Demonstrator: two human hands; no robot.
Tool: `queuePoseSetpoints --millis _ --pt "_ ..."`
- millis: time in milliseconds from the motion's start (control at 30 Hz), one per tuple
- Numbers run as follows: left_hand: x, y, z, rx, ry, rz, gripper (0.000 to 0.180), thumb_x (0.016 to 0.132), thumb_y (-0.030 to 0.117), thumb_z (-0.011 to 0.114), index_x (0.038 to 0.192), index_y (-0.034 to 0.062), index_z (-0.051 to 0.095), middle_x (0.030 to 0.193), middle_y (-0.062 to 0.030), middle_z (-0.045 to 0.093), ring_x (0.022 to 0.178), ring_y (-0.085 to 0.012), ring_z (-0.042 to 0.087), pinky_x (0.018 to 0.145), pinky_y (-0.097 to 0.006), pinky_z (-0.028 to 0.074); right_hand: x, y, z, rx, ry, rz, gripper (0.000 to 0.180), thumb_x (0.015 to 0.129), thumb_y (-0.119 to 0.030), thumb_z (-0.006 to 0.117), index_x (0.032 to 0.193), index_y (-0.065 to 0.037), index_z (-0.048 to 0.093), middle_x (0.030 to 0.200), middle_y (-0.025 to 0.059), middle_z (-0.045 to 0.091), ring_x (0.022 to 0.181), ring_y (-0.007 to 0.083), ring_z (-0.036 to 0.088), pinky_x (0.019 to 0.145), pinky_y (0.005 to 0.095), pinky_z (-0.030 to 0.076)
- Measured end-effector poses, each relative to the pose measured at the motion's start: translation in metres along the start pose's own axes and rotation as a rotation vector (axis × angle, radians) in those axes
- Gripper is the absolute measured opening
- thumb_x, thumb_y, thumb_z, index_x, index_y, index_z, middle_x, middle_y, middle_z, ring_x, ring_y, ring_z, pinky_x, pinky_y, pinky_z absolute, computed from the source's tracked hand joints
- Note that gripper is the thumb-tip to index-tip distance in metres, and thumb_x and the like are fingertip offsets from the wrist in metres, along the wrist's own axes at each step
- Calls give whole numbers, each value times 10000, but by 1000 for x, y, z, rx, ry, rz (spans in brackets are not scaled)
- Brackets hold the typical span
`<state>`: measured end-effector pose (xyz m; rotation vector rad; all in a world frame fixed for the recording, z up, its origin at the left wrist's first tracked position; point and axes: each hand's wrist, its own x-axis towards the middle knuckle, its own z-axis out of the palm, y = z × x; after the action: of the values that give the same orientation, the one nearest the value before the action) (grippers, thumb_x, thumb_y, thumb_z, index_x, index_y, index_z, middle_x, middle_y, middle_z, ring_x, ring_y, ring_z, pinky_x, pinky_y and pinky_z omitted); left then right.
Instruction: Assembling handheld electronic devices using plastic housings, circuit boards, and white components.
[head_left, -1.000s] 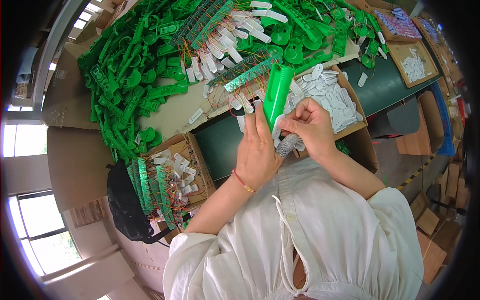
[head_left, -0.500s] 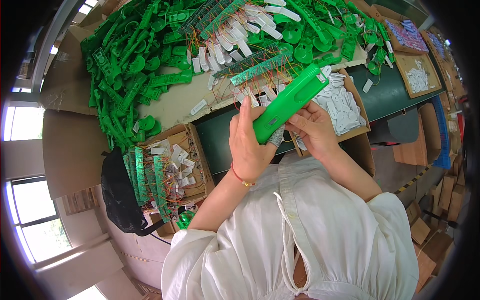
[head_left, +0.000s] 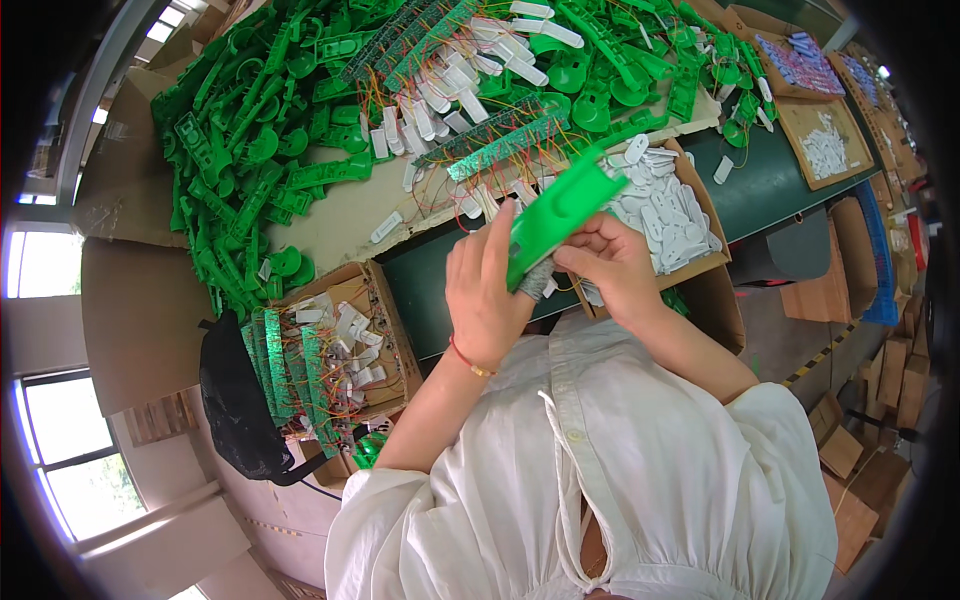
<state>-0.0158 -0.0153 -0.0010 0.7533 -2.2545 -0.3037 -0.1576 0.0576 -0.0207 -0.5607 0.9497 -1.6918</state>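
Both hands were together on a long green plastic part [head_left: 560, 215]: the left hand [head_left: 490, 290] pressed flat behind it, the right hand [head_left: 610, 265] pinching its lower end, where something small and grey, perhaps a component, sat. Beyond the right hand lay a cardboard box of white pieces [head_left: 665, 210].

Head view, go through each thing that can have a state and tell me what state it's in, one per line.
green plastic piece: lifted off the table, tilted, held in both hands
left hand: gripping the piece's lower end
right hand: fingers closed on the piece
box of white parts: open, filled
box of wired strips: open, filled
pile of green parts: loose, heaped on the table
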Motion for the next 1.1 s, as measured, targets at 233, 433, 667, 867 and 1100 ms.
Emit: queuePoseSetpoints --millis 233,433,667,867,1100 --pt "-15 -31 -4 -1320 -287 -970 376 927 230 388 1221 -3 372 1067 -153 554 788 -196 602 723 -328 498 11 -21 -40 -1124 144 -477 102 754 -103 655 834 -41 639 792 56 622 723 158 589 616 284 470" --pt "-10 -32 -6 -1336 -287 -879 320 880 182 468 1149 12 438 1069 -123 543 859 -204 586 767 -333 476 10 -25 -50 -1845 140 -566 146 680 -136 705 791 -78 630 783 31 571 785 223 537 607 329 453" --pt "5 -16 -10 -1014 -267 -674 394 719 9 681 1067 16 498 1000 -63 579 834 -132 572 740 -264 470 -1 -31 -20 -1256 23 -681 229 650 -54 720 852 -45 611 818 69 595 663 206 597 545 293 478" --pt "19 14 -17 -937 -276 -414 460 704 12 706 1116 34 504 952 -35 607 836 -102 566 754 -243 455 -10 -40 9 -1058 -75 -662 220 648 39 706 824 -11 584 748 87 601 634 179 609 558 261 487" --pt "8 10 -17 -1064 -226 -481 469 702 -48 688 1115 8 473 981 -76 604 903 -137 574 809 -268 462 -5 -48 6 -977 -290 -412 166 687 -32 699 789 -20 568 711 74 597 611 164 605 547 257 475"
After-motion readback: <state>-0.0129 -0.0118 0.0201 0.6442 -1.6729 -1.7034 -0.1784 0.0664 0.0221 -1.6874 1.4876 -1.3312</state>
